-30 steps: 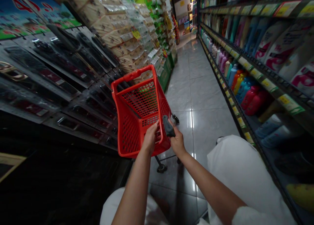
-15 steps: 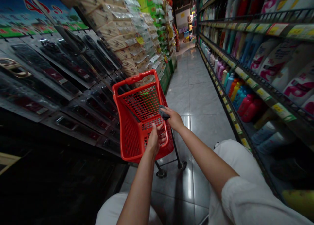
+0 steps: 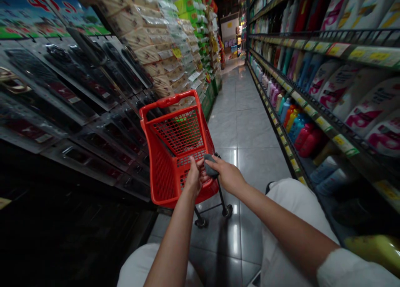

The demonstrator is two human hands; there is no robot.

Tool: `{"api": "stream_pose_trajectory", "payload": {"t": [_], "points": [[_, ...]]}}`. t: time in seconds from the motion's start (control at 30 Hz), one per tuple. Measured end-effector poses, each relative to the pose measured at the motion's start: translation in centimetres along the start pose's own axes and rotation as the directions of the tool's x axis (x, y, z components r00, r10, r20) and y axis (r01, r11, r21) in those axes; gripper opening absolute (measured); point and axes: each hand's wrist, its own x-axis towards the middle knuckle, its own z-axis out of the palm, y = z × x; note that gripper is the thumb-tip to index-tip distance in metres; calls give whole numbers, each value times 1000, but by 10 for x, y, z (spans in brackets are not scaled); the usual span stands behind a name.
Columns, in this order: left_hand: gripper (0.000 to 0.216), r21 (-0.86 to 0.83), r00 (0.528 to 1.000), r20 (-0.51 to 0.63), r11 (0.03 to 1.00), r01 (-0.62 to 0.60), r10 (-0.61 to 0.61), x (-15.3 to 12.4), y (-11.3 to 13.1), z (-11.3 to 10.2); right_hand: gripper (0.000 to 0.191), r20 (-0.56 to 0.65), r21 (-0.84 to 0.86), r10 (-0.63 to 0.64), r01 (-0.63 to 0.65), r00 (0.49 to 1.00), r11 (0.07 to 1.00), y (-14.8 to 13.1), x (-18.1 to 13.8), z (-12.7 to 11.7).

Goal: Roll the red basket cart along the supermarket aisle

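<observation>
A red plastic shopping cart (image 3: pixel 162 174) stands before me, its mesh basket facing up on dark legs with casters. My right hand (image 3: pixel 229 176) pinches a folded grey cloth (image 3: pixel 211 165) at the near right rim of the basket. Just left of the cloth is my left hand (image 3: pixel 194 178), thumb raised and fingers loosely bent, with nothing visible in it. It lies over the near side of the basket; whether its fingers touch the rim I cannot tell.
On the right, shelves (image 3: pixel 315 107) hold rows of bottles. Packaged goods hang on a rack (image 3: pixel 78 86) at left, beside stacked wrapped packs (image 3: pixel 156 49). A grey tiled floor (image 3: pixel 231 124) runs down the aisle between. My knees flank the cart's near side.
My right hand has moved down along the basket's right rim with the cloth, closer to my left hand. The view has shifted slightly; the left hand stays near the same part of the basket.
</observation>
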Motion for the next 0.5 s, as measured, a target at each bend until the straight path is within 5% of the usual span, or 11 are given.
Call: {"api": "stream_pose_trajectory", "payload": {"t": [0.13,0.23,0.5], "points": [[80,-22,998,-31,999,48,-49,-1,1,5,57,-102,151,-13,29,995,988,10,53,-2],[84,-61,998,-50,997,46,-49,1,0,4,57,-130,217,-19,47,991,975,13,59,3],[82,-65,1000,-24,998,-8,6,2,-4,-3,80,-63,-43,-39,37,997,998,-2,-51,23]]}}
